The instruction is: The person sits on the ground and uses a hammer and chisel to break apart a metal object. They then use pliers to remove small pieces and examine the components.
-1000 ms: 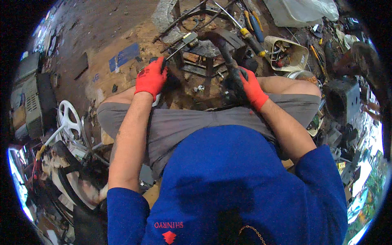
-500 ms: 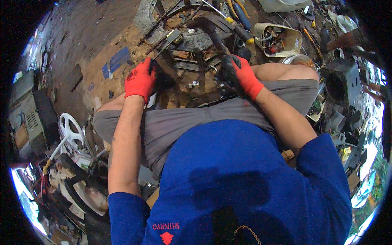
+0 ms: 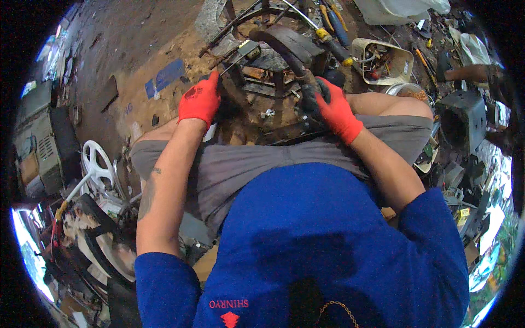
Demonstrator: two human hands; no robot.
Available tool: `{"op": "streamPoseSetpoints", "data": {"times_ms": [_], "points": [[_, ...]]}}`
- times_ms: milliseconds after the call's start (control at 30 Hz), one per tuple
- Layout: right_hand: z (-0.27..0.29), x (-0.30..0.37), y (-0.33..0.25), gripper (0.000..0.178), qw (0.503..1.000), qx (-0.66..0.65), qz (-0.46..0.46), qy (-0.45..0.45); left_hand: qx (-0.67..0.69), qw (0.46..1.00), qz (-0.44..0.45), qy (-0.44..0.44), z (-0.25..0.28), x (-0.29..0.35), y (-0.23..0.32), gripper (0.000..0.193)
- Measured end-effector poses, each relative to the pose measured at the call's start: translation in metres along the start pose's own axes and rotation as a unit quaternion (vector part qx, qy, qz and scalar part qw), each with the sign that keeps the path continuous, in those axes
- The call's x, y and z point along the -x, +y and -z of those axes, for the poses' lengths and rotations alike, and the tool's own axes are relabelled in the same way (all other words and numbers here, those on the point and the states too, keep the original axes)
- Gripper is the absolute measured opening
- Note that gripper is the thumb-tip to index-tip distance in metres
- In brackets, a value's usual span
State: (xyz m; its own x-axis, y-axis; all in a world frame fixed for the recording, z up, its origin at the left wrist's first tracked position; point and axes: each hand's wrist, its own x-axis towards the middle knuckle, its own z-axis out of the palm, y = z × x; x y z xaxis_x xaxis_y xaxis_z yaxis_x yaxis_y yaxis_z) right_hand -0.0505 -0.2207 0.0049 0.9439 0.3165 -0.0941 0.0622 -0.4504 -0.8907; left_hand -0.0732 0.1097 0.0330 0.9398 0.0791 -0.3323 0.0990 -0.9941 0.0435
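Note:
My right hand (image 3: pixel 334 108), in a red and black glove, is closed around the handle of a hammer (image 3: pixel 295 63). Its dark curved head lies over the stone-like block (image 3: pixel 268 56) in front of me. My left hand (image 3: pixel 200 101), gloved the same way, is closed, with its palm side hidden. A thin metal rod (image 3: pixel 232 64) runs from its fingers toward a small boxy part (image 3: pixel 249 50) on the block's near left edge. The boxy part is too small to name exactly.
A long screwdriver with a yellow and black handle (image 3: pixel 334 47) lies across the block's right side. Pliers (image 3: pixel 334 24) rest beyond it. To the right stands a cream bin (image 3: pixel 383 61) of scraps, near a dark metal box (image 3: pixel 462 120). A white wheel (image 3: pixel 99 167) is at left.
The view has shifted slightly, so the scene sits lower and to the right. Both hands keep their hold, and the left index finger looks straighter along the rod.

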Motion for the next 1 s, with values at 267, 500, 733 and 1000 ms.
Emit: {"op": "streamPoseSetpoints", "data": {"times_ms": [267, 500, 733, 1000], "points": [[-0.018, 0.001, 0.018, 0.052, 0.99, 0.117, -0.081, -0.024, 0.009, 1.0, 0.003, 0.006, 0.0, 0.004, 0.004, 0.041], [0.006, -0.002, 0.016, 0.052, 0.999, -0.022, 0.035, 0.005, 0.038, 0.999, -0.021, 0.008, 0.002, -0.004, -0.004, 0.037], [-0.014, -0.015, 0.009, 0.058, 0.99, 0.131, -0.053, 0.012, 0.015, 1.0, 0.003, -0.012, 0.007, -0.002, 0.004, 0.037], [0.002, 0.002, 0.016, 0.056, 0.99, -0.142, -0.005, -0.003, 0.036, 0.999, -0.027, 0.012, -0.001, -0.005, -0.007, 0.035]]}}
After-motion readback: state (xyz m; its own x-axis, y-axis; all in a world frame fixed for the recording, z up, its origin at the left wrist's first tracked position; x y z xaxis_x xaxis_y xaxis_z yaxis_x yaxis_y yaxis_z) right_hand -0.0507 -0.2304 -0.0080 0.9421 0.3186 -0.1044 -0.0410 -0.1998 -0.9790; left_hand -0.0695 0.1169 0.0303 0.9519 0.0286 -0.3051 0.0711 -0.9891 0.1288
